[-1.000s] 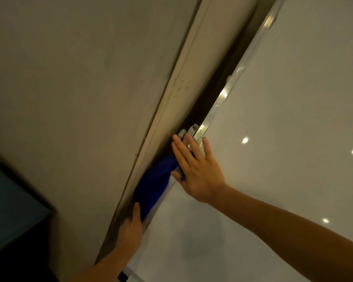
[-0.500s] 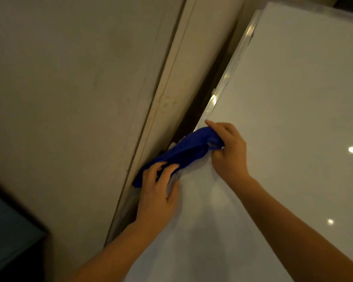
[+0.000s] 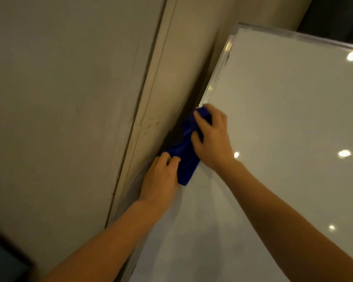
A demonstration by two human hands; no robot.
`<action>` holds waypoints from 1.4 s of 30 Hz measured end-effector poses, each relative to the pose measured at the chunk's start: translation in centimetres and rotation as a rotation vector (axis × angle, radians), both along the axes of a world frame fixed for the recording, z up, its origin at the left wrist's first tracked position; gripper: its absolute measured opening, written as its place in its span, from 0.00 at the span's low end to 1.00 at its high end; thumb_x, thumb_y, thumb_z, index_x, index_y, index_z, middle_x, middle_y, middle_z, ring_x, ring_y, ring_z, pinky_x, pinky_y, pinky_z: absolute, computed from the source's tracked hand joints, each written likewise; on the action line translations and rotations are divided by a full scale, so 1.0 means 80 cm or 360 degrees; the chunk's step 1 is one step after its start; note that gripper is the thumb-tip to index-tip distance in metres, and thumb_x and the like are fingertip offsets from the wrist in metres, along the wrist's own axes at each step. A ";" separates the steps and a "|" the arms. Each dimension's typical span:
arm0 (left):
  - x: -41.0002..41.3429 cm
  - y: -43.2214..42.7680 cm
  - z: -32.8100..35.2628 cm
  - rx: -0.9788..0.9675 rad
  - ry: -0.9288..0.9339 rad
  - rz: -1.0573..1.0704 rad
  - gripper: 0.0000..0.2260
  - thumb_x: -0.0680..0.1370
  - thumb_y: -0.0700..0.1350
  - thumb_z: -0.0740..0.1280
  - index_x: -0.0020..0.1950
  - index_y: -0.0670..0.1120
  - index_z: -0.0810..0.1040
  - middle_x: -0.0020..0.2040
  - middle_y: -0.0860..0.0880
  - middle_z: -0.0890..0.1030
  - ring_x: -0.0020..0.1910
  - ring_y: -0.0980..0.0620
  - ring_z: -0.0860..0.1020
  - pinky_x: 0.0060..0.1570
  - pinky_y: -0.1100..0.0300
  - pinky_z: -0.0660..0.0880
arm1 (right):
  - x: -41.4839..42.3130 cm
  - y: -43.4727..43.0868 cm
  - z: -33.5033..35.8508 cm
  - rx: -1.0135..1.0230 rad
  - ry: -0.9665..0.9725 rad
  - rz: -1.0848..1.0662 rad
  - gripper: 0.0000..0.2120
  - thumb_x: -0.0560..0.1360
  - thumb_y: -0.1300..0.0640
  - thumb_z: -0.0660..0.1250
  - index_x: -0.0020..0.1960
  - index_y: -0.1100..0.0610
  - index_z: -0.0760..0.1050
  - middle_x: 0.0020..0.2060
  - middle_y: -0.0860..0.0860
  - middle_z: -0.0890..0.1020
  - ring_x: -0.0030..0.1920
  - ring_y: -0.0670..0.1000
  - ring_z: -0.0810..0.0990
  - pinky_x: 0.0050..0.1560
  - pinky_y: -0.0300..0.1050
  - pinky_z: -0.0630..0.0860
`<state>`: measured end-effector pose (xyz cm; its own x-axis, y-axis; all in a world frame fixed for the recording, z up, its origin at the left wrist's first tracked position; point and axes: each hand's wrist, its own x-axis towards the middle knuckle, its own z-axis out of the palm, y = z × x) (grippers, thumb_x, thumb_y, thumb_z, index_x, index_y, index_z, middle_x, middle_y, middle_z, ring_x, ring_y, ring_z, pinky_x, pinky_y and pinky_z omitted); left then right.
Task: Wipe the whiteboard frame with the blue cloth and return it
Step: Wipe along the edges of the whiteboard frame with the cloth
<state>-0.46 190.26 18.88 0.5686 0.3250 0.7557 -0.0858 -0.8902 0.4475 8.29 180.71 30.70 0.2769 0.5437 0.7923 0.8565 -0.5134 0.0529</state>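
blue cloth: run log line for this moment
step: frame wipe | blue cloth: on whiteboard frame edge | left hand: grips lower end | right hand: grips upper end

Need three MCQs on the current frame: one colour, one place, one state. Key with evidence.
1. Colour of the crumpled fabric cloth? A. red B. blue C. yellow
2. Where is the cloth? A. on the silver metal frame at the side of the glossy white whiteboard B. on the floor C. in a bucket
3. The left hand and right hand are: A. hanging idle B. flat on the board C. both gripping the cloth
Key: 1 B, deep blue fabric; 2 A, it wraps the rail beside the beige wall; 3 C, fingers of both hands curl onto it.
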 end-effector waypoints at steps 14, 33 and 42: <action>-0.010 -0.007 -0.100 -0.0903 -0.0350 -0.0298 0.14 0.76 0.44 0.69 0.55 0.58 0.69 0.53 0.61 0.70 0.49 0.61 0.75 0.41 0.64 0.76 | 0.032 -0.003 -0.077 -0.0800 -0.0488 -0.0554 0.40 0.77 0.30 0.50 0.80 0.54 0.51 0.80 0.59 0.48 0.79 0.62 0.44 0.77 0.64 0.44; 0.004 -0.002 -0.140 -0.1559 0.0266 -0.0490 0.31 0.73 0.70 0.56 0.35 0.44 0.80 0.32 0.43 0.81 0.32 0.48 0.80 0.37 0.55 0.78 | 0.071 0.024 0.052 -0.0472 -0.0308 -0.0843 0.37 0.80 0.35 0.49 0.80 0.56 0.49 0.80 0.61 0.46 0.78 0.65 0.42 0.76 0.64 0.43; -0.002 0.015 -0.119 -0.1258 0.0627 -0.0421 0.33 0.72 0.73 0.50 0.30 0.46 0.75 0.30 0.48 0.79 0.32 0.49 0.78 0.36 0.58 0.75 | 0.087 0.009 0.066 -0.0535 -0.0399 -0.0877 0.35 0.80 0.36 0.48 0.80 0.52 0.46 0.80 0.59 0.46 0.79 0.63 0.42 0.76 0.65 0.42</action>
